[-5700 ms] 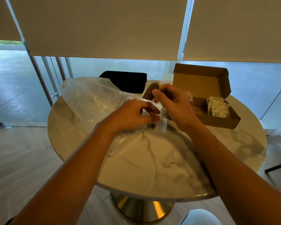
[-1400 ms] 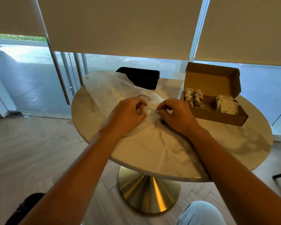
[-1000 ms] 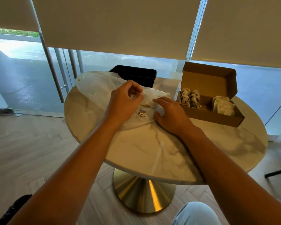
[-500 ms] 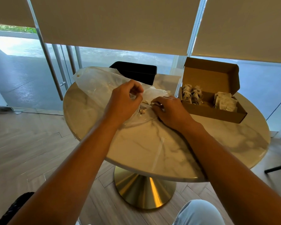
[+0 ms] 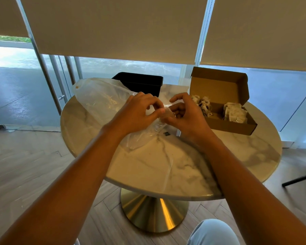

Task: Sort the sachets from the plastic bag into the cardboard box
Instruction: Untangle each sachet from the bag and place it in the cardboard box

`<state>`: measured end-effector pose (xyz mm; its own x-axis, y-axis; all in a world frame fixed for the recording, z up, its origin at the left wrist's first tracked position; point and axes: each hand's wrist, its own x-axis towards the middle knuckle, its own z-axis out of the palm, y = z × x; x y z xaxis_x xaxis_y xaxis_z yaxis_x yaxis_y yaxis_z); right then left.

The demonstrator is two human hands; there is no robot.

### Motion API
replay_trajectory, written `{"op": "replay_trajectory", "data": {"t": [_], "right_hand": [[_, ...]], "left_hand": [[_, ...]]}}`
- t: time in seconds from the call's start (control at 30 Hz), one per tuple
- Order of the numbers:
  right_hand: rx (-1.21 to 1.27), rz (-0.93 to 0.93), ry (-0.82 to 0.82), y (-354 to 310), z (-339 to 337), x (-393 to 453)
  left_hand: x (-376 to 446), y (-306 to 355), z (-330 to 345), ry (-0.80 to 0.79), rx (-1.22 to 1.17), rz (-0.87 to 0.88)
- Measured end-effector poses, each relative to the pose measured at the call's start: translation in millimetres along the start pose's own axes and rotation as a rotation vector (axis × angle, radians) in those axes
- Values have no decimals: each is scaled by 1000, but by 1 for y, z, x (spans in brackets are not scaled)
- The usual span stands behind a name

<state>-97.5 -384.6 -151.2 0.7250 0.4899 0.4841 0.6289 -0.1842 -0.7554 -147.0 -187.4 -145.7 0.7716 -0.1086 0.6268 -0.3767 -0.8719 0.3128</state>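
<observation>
We have a single wide-angle view, worn on the head, looking forward and down over the round table [image 5: 148,167], whose top fills the middle of the frame. Both forearms run in from the lower corners, close to the lens. The window blinds [image 5: 113,27] span the top, bowed by the lens, and floor shows at left.

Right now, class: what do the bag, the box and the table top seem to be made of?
Bag: thin clear plastic film, glossy; it crinkles and the table shows through.
Box: brown cardboard, matte, with folded flaps.
Table top: probably polished marble or a lookalike; pale with grey veins and soft reflections.
</observation>
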Motion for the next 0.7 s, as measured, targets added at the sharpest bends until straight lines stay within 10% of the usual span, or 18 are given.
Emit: {"op": "replay_trajectory", "data": {"t": [0.7], "right_hand": [[191, 47, 87, -3, 1, 4]], "left_hand": [[-15, 4, -7, 142, -254, -136]]}}
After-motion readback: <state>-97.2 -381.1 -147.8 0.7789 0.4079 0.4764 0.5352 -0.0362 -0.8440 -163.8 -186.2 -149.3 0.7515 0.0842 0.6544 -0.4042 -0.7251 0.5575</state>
